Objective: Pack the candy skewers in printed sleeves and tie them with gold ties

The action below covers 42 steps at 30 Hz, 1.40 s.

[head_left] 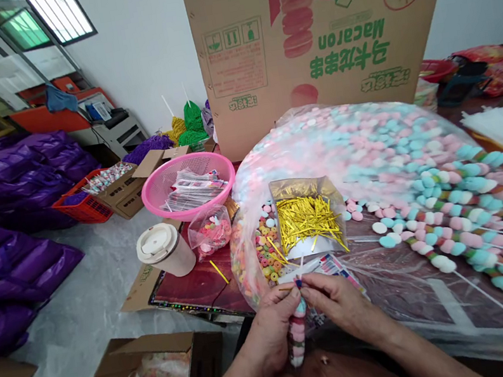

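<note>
Close to my body, my left hand (273, 317) is closed around a marshmallow skewer (297, 338), its pink, white, blue and dark red pieces in a row with the stick pointing away from me. My right hand (342, 302) pinches at the neck of the same skewer, where something dark blue shows. A thin gold twist tie (287, 288) sticks out to the left there; its other end is hidden by my fingers. Just beyond my hands lies an open bag of gold twist ties (309, 220). Printed wrappers (342, 271) lie partly under my right hand.
Many finished marshmallow skewers (491, 212) fan out at right, beside a big plastic bag of loose marshmallows (301, 141). Ring candies (267, 253) lie at left of the ties. A lidded cup (165, 249), a pink basket (151, 199) and a tall carton (237, 43) stand around.
</note>
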Available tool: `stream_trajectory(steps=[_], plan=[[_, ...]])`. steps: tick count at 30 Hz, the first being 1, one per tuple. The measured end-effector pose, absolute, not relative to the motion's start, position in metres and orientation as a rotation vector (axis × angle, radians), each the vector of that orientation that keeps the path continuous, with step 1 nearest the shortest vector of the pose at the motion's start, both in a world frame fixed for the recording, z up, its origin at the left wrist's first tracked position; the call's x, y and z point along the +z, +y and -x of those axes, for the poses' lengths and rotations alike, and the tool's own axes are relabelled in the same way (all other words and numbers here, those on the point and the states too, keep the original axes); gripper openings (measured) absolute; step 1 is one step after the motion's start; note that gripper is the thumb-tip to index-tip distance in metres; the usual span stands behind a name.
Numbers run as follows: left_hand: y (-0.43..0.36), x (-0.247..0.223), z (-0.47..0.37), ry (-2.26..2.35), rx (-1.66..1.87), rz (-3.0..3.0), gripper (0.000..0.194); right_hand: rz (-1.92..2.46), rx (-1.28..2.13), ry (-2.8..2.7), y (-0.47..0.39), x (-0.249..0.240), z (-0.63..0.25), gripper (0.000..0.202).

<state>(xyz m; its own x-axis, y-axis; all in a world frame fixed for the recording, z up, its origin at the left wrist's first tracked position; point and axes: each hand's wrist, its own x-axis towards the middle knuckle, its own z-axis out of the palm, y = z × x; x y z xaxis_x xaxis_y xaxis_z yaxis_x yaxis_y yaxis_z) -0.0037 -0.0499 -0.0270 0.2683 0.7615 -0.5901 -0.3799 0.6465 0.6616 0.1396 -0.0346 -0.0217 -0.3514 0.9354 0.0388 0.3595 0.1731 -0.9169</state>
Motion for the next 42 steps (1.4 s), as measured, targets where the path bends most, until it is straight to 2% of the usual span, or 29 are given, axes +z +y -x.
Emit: stream_trajectory(steps=[4, 7, 13, 18, 20, 26, 33, 38, 42], plan=[[-0.042, -0.016, 0.006, 0.796, 0.751, -0.36, 0.034, 0.86, 1.485, -1.975, -0.021, 0.009, -0.158, 0.03], [-0.035, -0.008, 0.003, 0.684, 0.753, -0.322, 0.046, 0.798, 1.655, -1.909, -0.014, 0.015, -0.161, 0.03], [-0.024, -0.004, 0.001, 0.77, 0.882, -0.309, 0.056, 0.942, 1.505, -1.711, -0.012, 0.002, -0.151, 0.031], [-0.02, -0.006, -0.007, 0.847, 0.936, -0.317, 0.037, 1.062, 1.124, -1.848, -0.013, 0.0, -0.154, 0.028], [-0.022, -0.006, -0.01, 0.903, 0.992, -0.389, 0.034, 1.105, 1.069, -1.801, -0.016, -0.004, -0.153, 0.028], [-0.027, 0.001, -0.011, 1.078, 1.019, -0.693, 0.032, 1.042, 1.615, -1.354, -0.026, -0.015, -0.15, 0.03], [-0.026, 0.009, -0.007, 1.043, 0.914, -0.571, 0.03, 1.049, 1.387, -1.444, -0.028, -0.017, -0.157, 0.03], [-0.024, 0.005, -0.007, 0.961, 0.898, -0.445, 0.026, 0.966, 1.586, -1.469, -0.022, -0.018, -0.163, 0.03], [-0.025, 0.005, -0.012, 0.941, 0.883, -0.424, 0.033, 0.907, 1.735, -1.504, -0.018, -0.012, -0.161, 0.028]])
